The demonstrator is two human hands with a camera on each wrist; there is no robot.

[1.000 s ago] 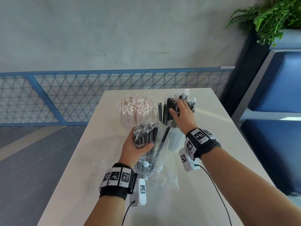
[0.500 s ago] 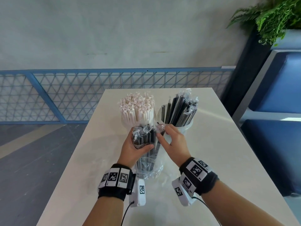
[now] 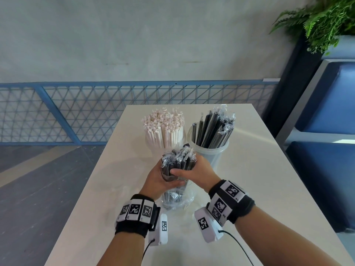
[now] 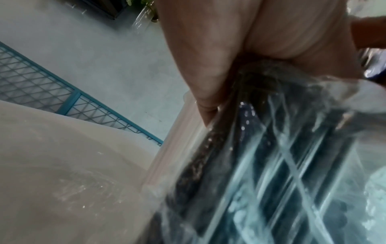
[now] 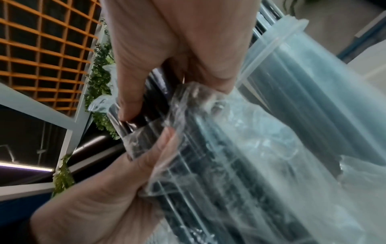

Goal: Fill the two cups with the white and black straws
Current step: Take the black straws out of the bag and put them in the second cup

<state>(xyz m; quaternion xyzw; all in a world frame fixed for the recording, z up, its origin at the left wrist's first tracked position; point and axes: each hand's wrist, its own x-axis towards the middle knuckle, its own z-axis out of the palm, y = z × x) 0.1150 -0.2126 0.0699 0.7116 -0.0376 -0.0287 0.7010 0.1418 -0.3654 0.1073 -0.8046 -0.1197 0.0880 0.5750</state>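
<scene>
Two clear cups stand at the table's far middle. The left cup (image 3: 148,141) is packed with white paper-wrapped straws (image 3: 165,129); the right cup (image 3: 213,152) holds several black straws (image 3: 212,131) in clear wrappers. In front of them, an upright bundle of black straws (image 3: 177,164) sits inside a clear plastic bag (image 3: 178,200). My left hand (image 3: 159,179) grips the bundle from the left, low down. My right hand (image 3: 194,169) grips its upper part from the right, thumb across the front. In the right wrist view my right hand's fingers (image 5: 129,92) pinch the wrapped straws (image 5: 188,148) beside the cup's rim (image 5: 277,43).
The white table (image 3: 249,189) runs from me toward a blue mesh railing (image 3: 96,112). A blue bench (image 3: 326,112) and a potted fern (image 3: 326,20) stand to the right. The floor drops away on the left side.
My right hand left the straws in the right cup, came back toward me and now grips the bundle that my left hand holds. The left hand has stayed in place.
</scene>
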